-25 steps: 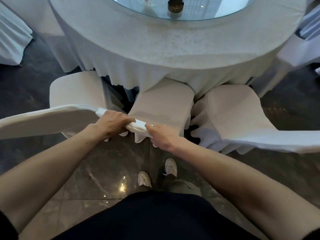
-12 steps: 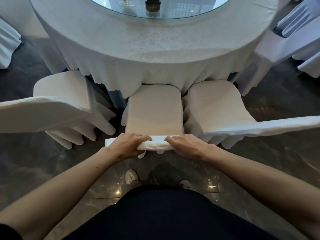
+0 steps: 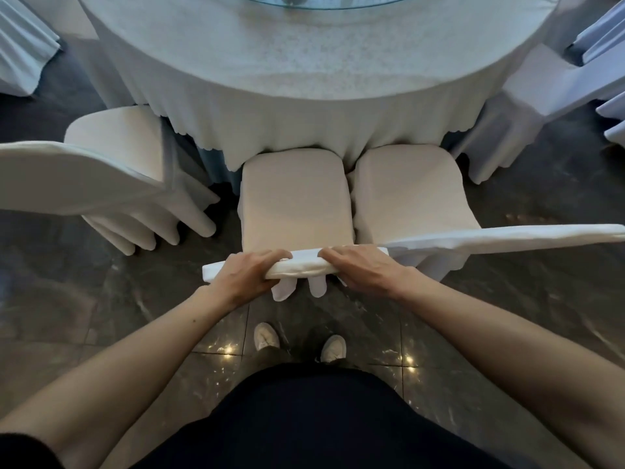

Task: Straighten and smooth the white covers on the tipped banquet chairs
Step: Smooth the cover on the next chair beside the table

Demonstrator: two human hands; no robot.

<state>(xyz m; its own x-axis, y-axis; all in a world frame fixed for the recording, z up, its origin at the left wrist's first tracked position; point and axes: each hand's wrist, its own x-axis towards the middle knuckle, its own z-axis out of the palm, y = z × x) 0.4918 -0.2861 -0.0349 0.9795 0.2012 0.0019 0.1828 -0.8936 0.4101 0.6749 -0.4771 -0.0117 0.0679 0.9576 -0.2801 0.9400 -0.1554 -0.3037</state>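
Observation:
A white-covered banquet chair (image 3: 294, 201) stands straight in front of me, its seat tucked under the tablecloth. My left hand (image 3: 248, 275) grips the top edge of its covered back (image 3: 304, 265) on the left half, fingers curled over the edge. My right hand (image 3: 358, 267) grips the same edge on the right half. Folds of the cover hang down below the edge between my hands. A second covered chair (image 3: 406, 194) stands close on the right and a third (image 3: 115, 154) on the left, set at an angle.
The round table with a white cloth (image 3: 304, 79) and a glass turntable (image 3: 324, 1) fills the top. More covered chairs (image 3: 554, 82) stand at the far right and far left. The dark marble floor (image 3: 101, 299) lies around my white shoes (image 3: 267, 336).
The middle chair has swung from an angle to square with the table. My hands, gripping its back edge throughout, have spread a little apart, and the view has centred on it.

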